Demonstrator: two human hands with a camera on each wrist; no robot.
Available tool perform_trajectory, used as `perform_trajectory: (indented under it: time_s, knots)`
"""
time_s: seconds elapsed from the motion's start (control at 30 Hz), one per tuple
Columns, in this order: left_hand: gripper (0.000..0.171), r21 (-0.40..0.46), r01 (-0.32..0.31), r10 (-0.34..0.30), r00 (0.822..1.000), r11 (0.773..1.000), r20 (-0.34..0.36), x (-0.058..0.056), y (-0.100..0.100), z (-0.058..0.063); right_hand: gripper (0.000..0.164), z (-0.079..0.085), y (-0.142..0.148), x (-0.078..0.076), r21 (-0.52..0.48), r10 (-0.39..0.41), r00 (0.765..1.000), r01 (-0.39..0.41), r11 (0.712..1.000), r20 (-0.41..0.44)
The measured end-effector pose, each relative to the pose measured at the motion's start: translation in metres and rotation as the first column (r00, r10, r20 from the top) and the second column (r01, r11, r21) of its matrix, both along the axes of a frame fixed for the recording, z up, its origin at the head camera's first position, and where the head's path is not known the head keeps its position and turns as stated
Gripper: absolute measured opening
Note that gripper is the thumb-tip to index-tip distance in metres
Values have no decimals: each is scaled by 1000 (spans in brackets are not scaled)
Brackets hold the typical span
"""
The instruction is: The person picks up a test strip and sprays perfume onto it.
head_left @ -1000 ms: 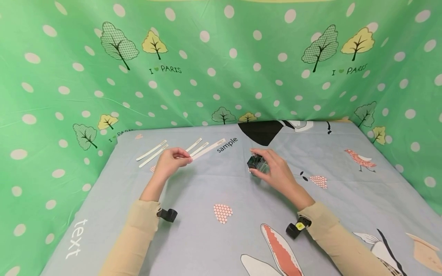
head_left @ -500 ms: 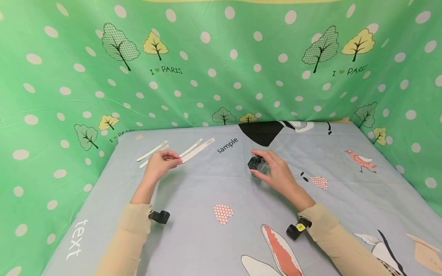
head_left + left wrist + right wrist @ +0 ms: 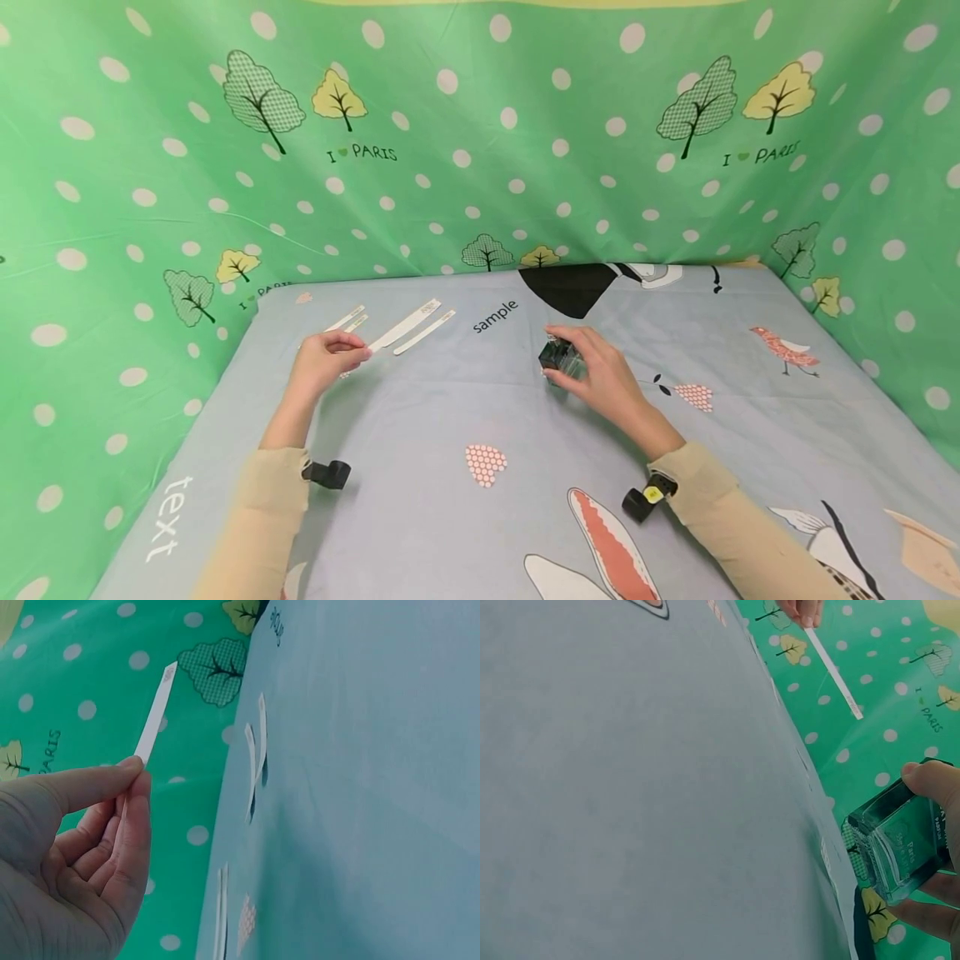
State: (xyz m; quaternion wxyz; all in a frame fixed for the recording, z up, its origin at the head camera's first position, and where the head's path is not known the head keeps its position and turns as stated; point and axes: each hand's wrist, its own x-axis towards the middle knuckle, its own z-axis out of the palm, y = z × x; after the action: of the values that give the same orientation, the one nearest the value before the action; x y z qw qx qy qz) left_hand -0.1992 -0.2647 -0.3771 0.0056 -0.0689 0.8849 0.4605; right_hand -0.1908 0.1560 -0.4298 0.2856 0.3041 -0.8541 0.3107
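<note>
A narrow white paper test strip (image 3: 407,323) is pinched between the thumb and fingertips of my left hand (image 3: 324,364), its printed end pointing up and to the right. In the left wrist view the same paper strip (image 3: 157,716) stands out from the fingertips above the cloth. My right hand (image 3: 606,377) grips a clear, dark-topped glass perfume bottle (image 3: 556,353), held tilted. The right wrist view shows the perfume bottle (image 3: 906,844) with fingers on two sides; its lettering is only partly readable. Left hand and bottle are well apart.
More paper strips lie on the cloth: one pair (image 3: 255,757) near the held strip, another pair (image 3: 221,911) to the left, partly behind the left hand in the head view. A patterned grey-blue cloth (image 3: 420,517) covers the table. Green dotted curtains (image 3: 450,125) surround it.
My left hand has moved left with the pinched strip, passing over the lying strips and uncovering one on the right. The right hand and perfume bottle have stayed in place.
</note>
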Motion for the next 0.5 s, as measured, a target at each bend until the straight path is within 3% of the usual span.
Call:
perform_trajectory:
  time_s: [0.5]
  knots:
    - [37,81,-51,47,998,995,49,0,-29,-3,67,0,0,-1,7,3,1000,-3,1000,-9]
